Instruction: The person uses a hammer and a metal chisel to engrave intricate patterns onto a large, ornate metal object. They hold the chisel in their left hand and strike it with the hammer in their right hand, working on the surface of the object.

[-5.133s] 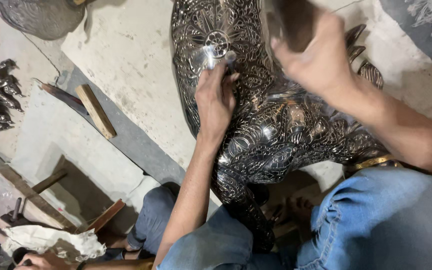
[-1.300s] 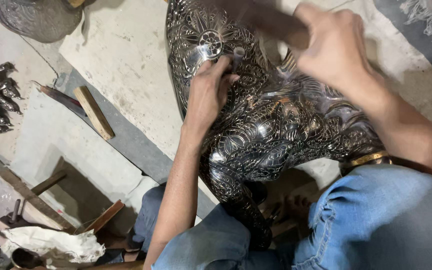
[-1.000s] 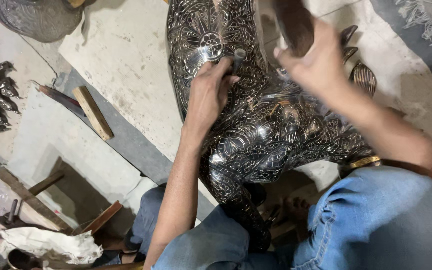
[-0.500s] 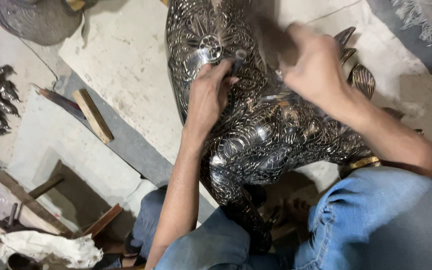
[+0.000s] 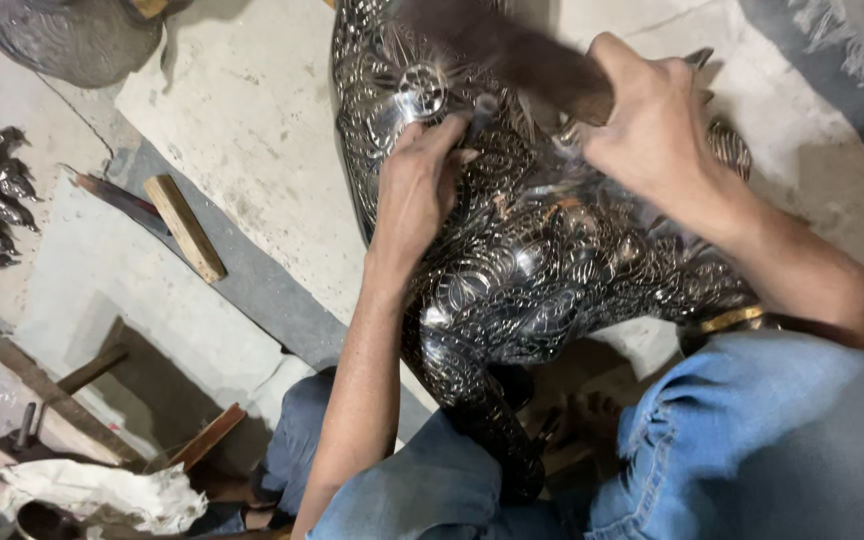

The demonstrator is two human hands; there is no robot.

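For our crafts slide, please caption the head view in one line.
Left hand steadies a small punch on a patterned metal figure; right hand grips a dark mallet.

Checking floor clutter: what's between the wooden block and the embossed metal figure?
Head view: only bare pale concrete floor between the wooden block and the embossed metal figure.

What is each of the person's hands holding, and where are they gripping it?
The right hand grips a dark wooden handle at its near end. The left hand pinches a small metal punch near its top, against the embossed metal sculpture.
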